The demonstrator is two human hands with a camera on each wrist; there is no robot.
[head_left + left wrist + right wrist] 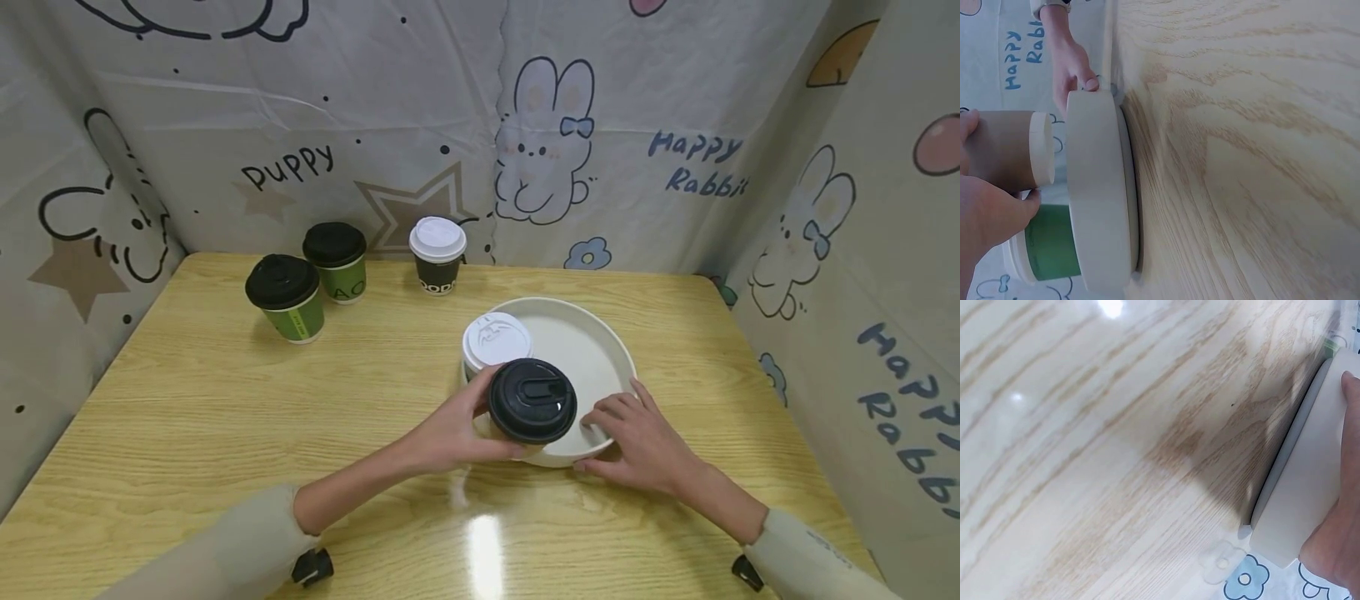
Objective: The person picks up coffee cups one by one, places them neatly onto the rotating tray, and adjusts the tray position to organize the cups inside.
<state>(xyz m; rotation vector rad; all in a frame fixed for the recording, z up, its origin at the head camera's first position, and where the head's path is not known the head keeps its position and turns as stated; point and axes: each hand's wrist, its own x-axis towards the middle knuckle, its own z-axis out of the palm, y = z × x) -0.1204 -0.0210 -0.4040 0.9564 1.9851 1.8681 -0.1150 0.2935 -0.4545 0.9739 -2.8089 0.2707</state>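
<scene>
Wood-grain yellow tabletop (187,433) fills the near field, a bright glare patch on it between two pale sleeves whose cuffs are cut off by the bottom edge. Above that, the left hand (453,433) curls its fingers and thumb round a brown paper cup with a black plastic lid (532,400), held over the near rim of a shallow round white tray (600,350); from the head view the lid hides the cup's body, and only the left wrist view shows the brown wall (1004,150) with a white rim. Whether its base touches the tray floor cannot be told. The right hand (645,446) rests on the tray's near right rim, fingers fairly straight and spread, the thumb pressed against the outer wall (1100,187); the right wrist view shows little more than that wall and a fingertip at the frame edge. Just behind the held cup, inside the tray, stands a white-lidded paper cup (495,340), its green side visible only from the left wrist. Farther back on the table stand two green paper cups with black lids (288,296) (336,260), close together, and a dark paper cup with a white lid (437,252) apart to their right, its lettering partly unreadable. Cartoon-printed cloth (540,142) closes off the back and sides.
</scene>
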